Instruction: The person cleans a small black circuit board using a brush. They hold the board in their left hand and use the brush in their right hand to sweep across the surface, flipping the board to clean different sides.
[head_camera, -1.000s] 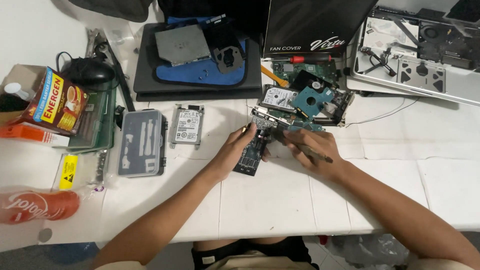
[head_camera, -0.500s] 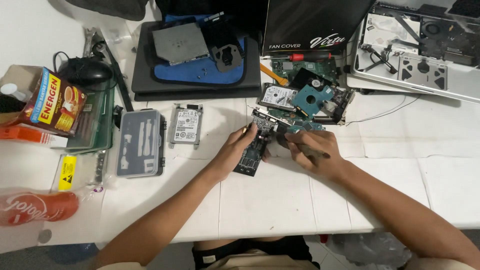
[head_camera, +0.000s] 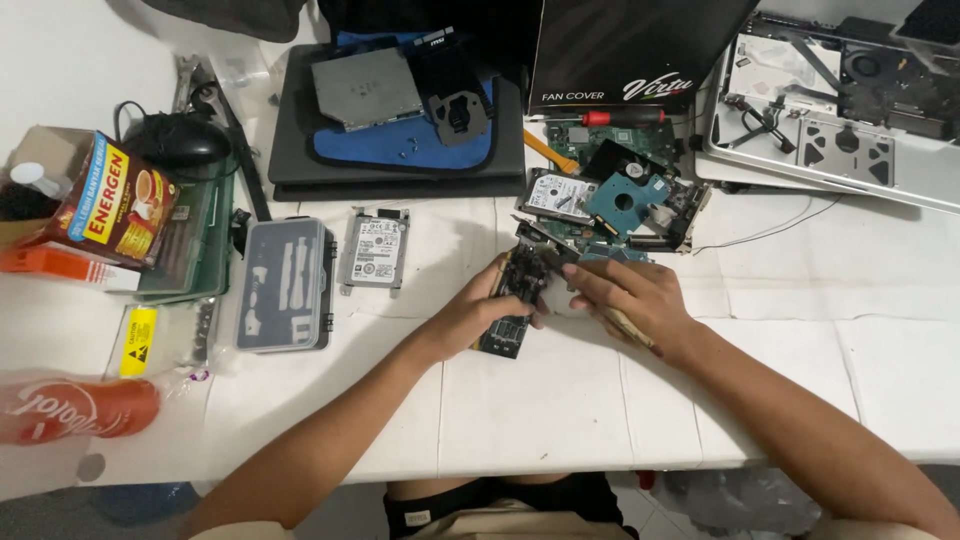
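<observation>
Left hand (head_camera: 470, 315) grips dark circuit board (head_camera: 512, 305); right hand (head_camera: 630, 298) closed around tool handle (head_camera: 628, 325). Bare table (head_camera: 560, 400) toward near edge; parts pile (head_camera: 610, 205) close behind.

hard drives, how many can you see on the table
3: one hard drive alone beside the grey tool case, a silver one and a blue-boarded one stacked in the parts pile; others may be hidden under it.

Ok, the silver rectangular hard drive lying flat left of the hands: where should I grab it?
Probably pinch the silver rectangular hard drive across its two long side edges, coming straight down from above. It lies flat, label up, with bare white table along both sides, clear of the grey plastic tool case.
</observation>
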